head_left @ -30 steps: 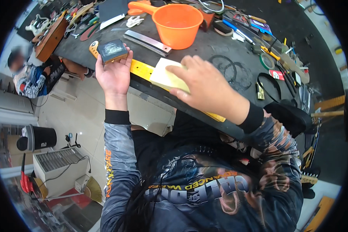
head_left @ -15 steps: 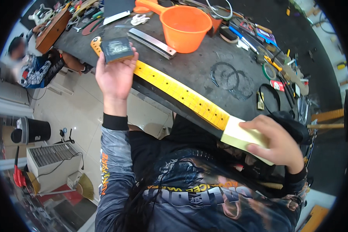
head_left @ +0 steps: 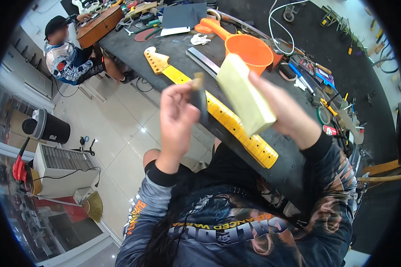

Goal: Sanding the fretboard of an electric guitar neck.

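A yellow guitar neck (head_left: 263,153) with dark fret dots lies along the bench's front edge (head_left: 285,178), its headstock at the far end. My left hand (head_left: 176,120) grips a small dark block with a tan side (head_left: 199,100), turned on edge over the neck. Raised over the middle of the neck, my right hand (head_left: 280,111) holds a pale yellow rectangular block (head_left: 243,95), tilted and blurred. A steel bar (head_left: 198,58) lies behind them, beside an orange dipper (head_left: 247,51).
Tools, tape rolls and cables crowd the bench's back and right (head_left: 327,107). Another person (head_left: 64,62) sits at the left by a wooden guitar body (head_left: 93,31). A bin (head_left: 51,131) and a white appliance (head_left: 62,178) stand on the floor.
My right hand has lifted the yellow block from the neck's near end, up and leftward. My left hand has moved rightward and lower, turning the dark block from flat onto its edge.
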Action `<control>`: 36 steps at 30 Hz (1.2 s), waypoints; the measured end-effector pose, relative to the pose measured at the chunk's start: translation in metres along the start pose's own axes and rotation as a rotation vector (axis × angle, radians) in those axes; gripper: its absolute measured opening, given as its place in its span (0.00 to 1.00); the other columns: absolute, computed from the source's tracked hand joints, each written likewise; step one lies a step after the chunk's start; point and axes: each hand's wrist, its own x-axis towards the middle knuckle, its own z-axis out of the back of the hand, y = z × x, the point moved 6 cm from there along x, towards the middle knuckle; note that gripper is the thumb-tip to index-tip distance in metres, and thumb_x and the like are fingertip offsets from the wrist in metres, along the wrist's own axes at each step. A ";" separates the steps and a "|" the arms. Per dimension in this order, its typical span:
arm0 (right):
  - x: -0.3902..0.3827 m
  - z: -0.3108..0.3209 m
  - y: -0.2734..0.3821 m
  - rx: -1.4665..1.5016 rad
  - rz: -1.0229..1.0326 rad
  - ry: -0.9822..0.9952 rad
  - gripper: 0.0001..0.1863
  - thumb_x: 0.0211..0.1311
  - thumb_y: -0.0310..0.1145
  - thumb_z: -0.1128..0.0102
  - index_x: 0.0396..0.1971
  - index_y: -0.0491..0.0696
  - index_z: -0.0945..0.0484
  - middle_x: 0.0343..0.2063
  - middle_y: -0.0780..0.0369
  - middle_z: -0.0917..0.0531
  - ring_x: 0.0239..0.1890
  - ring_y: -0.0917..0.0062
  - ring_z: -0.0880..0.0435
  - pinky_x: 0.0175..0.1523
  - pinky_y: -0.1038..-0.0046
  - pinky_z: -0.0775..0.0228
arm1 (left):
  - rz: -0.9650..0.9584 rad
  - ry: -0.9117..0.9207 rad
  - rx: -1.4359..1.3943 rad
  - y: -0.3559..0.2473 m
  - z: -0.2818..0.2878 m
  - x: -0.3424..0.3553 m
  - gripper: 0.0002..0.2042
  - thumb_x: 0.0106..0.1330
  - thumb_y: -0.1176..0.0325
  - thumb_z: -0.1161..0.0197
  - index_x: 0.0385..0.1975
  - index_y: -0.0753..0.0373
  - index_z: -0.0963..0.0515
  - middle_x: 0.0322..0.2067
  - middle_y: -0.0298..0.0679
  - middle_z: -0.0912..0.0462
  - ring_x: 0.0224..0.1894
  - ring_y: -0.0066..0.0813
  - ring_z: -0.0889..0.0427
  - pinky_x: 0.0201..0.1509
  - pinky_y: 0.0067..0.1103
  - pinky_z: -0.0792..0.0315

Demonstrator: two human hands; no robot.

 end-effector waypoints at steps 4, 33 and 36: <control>-0.029 -0.009 -0.027 0.100 -0.149 0.158 0.33 0.90 0.61 0.46 0.73 0.48 0.24 0.56 0.64 0.12 0.53 0.81 0.11 0.58 0.72 0.16 | -0.424 0.259 0.640 -0.019 -0.043 0.001 0.28 0.66 0.64 0.16 0.63 0.61 0.20 0.66 0.53 0.20 0.70 0.49 0.20 0.74 0.43 0.25; -0.163 0.153 -0.030 0.240 0.189 -0.278 0.36 0.91 0.57 0.52 0.80 0.43 0.34 0.64 0.51 0.15 0.58 0.69 0.09 0.62 0.66 0.15 | 0.053 0.942 1.578 0.121 -0.156 0.242 0.26 0.61 0.55 0.17 0.50 0.65 0.19 0.49 0.50 0.10 0.52 0.47 0.09 0.54 0.36 0.18; -0.160 0.160 -0.035 0.288 0.196 -0.274 0.36 0.91 0.57 0.52 0.80 0.43 0.34 0.64 0.51 0.15 0.58 0.69 0.09 0.62 0.66 0.15 | 0.056 0.861 1.437 0.109 -0.152 0.239 0.28 0.58 0.54 0.16 0.50 0.67 0.19 0.46 0.51 0.11 0.50 0.46 0.09 0.53 0.35 0.17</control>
